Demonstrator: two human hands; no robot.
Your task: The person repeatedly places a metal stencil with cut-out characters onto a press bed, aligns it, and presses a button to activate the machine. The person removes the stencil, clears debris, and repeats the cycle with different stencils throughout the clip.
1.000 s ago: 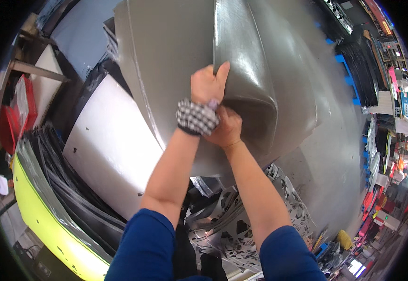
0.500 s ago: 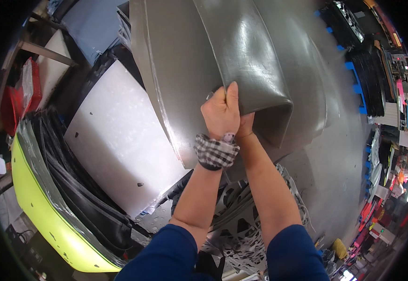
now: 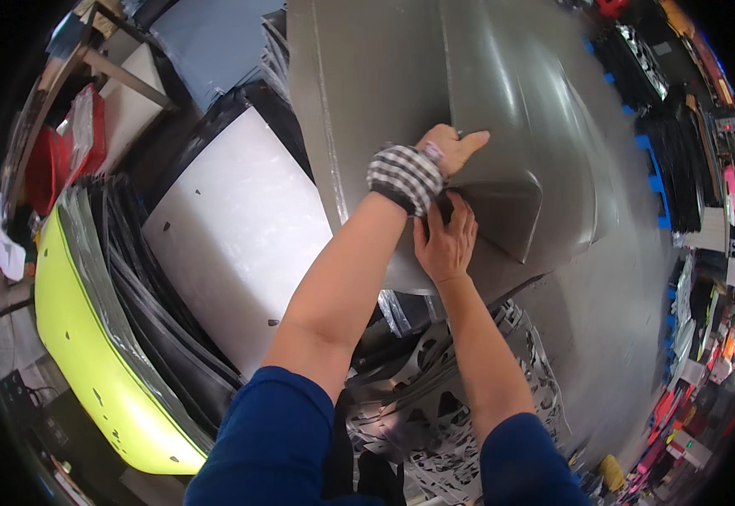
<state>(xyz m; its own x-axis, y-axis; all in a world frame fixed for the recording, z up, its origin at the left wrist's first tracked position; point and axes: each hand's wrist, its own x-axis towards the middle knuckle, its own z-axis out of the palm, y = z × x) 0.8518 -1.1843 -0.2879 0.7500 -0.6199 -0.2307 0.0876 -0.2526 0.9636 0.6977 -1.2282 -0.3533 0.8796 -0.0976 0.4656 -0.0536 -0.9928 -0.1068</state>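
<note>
A large glossy dark-grey flexible sheet (image 3: 511,101) lies bent over on itself, its raised fold making a hollow on the near side. My left hand (image 3: 453,150), with a black-and-white checked band at the wrist, is closed at the sheet's edge, one digit stretched to the right over its surface. Its remaining fingers are partly hidden. Just below, my right hand (image 3: 447,246) has its fingers apart, fingertips at the near opening of the fold. More grey sheet (image 3: 367,76) spreads flat under and to the left of the fold.
A white sheet (image 3: 241,194) with small dark marks lies at left, beside black strips (image 3: 148,287) and a yellow-green curved sheet (image 3: 89,363). Pale cut-out scrap sheets (image 3: 443,438) hang below my arms. Red bins (image 3: 68,152) stand far left; stacked black material (image 3: 671,152) lines the right.
My left hand has shifted right and turned, a digit pointing right. My right hand has come out from under the fold, its fingers spreading. The fold has slumped flatter, and the whole view has moved slightly.
</note>
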